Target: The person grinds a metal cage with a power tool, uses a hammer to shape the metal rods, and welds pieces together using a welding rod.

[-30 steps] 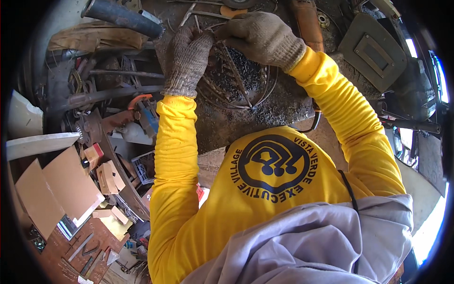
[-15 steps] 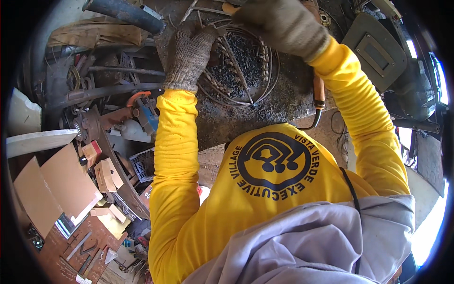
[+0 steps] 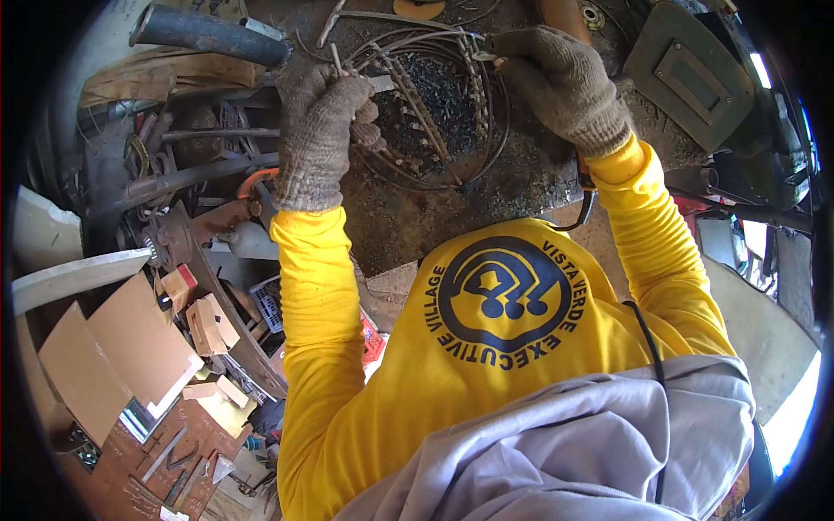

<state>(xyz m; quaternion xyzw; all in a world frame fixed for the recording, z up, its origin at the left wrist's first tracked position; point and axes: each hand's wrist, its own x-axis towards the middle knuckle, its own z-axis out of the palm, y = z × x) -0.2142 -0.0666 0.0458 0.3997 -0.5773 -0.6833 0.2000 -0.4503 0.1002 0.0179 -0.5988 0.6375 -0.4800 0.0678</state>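
On the dark worktable [image 3: 395, 230] lies a ring of thin bent rods and wire [image 3: 502, 143]. Two knobbly straight strips [image 3: 419, 117] cross it, with black chips [image 3: 443, 82] scattered inside. My left hand [image 3: 320, 130], in a grey-brown knit glove, is closed at the ring's left side. A thin rod [image 3: 336, 57] sticks up from its fist, and a pale flat strip [image 3: 382, 83] shows beside its fingers. My right hand [image 3: 560, 82], gloved alike, pinches a small light metal piece [image 3: 483, 56] over the ring's upper right; the piece's exact kind is unclear.
A welding mask [image 3: 691, 87] lies at the right. A thick pipe [image 3: 208, 39] juts in at the upper left, and an orange disc [image 3: 419, 8] lies at the far edge. Cardboard [image 3: 139, 339] and hand tools [image 3: 178, 464] fill the lower left.
Both hands have come nearer to me; the left has also shifted left. The right hand has moved off the far side of the ring, and a small metal piece now shows in its fingers.
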